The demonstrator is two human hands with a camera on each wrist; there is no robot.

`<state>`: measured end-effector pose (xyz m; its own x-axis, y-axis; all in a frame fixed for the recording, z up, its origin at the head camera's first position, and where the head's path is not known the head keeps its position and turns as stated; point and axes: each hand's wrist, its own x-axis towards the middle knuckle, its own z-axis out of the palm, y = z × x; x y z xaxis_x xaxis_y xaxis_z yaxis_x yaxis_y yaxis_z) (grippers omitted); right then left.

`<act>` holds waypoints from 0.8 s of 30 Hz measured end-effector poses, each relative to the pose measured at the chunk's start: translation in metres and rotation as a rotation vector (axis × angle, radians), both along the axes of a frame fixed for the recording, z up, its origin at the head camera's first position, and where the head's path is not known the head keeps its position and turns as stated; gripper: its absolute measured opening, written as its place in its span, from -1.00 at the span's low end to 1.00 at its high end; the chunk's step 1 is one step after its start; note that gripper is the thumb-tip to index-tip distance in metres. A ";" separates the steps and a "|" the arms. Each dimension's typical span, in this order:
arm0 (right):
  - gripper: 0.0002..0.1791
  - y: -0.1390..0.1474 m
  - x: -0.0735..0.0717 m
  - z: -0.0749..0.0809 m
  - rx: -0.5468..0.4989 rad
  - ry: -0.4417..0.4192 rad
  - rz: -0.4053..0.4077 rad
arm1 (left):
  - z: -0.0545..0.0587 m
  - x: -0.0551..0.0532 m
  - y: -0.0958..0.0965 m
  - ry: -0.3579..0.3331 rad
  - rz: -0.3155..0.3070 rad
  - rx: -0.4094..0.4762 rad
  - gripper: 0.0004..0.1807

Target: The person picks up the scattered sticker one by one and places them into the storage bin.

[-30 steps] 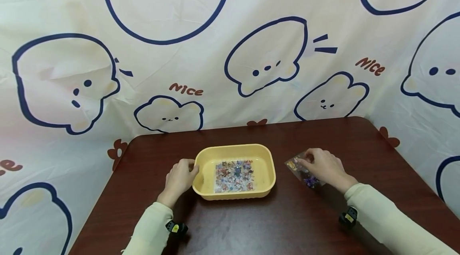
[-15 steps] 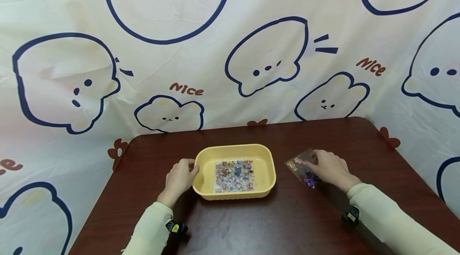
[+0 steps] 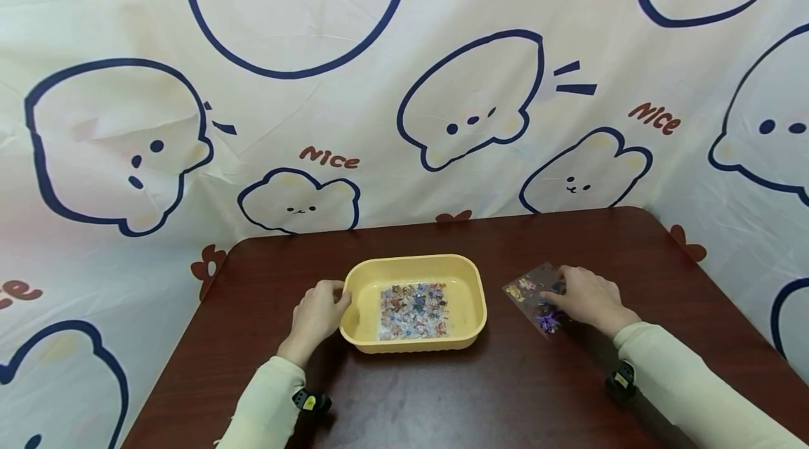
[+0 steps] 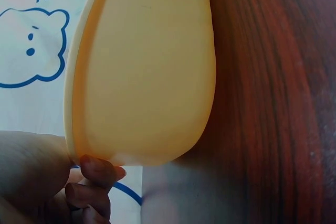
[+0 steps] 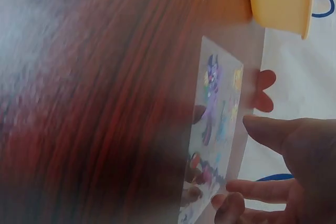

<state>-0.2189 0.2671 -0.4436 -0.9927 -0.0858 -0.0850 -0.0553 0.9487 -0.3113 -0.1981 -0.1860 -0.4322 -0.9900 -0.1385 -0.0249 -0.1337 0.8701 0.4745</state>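
Observation:
A yellow plastic tray stands on the table. Inside it lies a sheet of small colourful cartoon stickers. My left hand pinches the tray's left rim between thumb and curled fingers; the left wrist view shows the fingers against the tray's outer wall. To the right of the tray, a clear sticker sheet with purple and yellow cartoon figures lies flat. Over its right end hangs my right hand, fingers loosely bent. In the right wrist view a gap shows between its fingertips and the sheet.
Both things rest on a dark reddish-brown wooden table. Behind it and at the sides hangs a white cloth with blue-outlined cartoon drawings. A dark band with a small device sits on each wrist.
My right hand has drawn off to the right, uncovering more of the clear sticker sheet, which stays in place. My left hand and the tray have not moved.

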 end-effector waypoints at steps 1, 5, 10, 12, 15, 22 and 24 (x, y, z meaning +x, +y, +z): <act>-0.27 0.002 -0.001 -0.001 0.004 -0.003 -0.003 | 0.000 0.000 0.000 0.000 0.000 0.000 -0.61; -0.36 0.008 -0.002 -0.003 0.013 -0.018 -0.015 | 0.000 0.000 0.000 0.003 -0.002 -0.001 -0.61; -0.52 0.010 -0.002 -0.003 0.011 -0.029 -0.026 | 0.000 0.000 0.000 0.011 -0.003 -0.006 -0.62; -0.54 0.010 -0.002 -0.003 0.003 -0.034 -0.031 | 0.001 0.000 0.000 0.007 -0.003 -0.007 -0.61; -0.54 0.011 -0.003 -0.003 -0.010 -0.040 -0.040 | 0.001 0.000 0.000 -0.001 0.000 -0.007 -0.61; -0.56 0.010 -0.003 -0.001 -0.031 -0.050 -0.055 | 0.000 0.000 0.000 0.003 -0.001 -0.012 -0.60; -0.57 0.009 -0.003 -0.001 -0.037 -0.059 -0.058 | -0.001 0.000 0.000 0.003 -0.001 -0.010 -0.60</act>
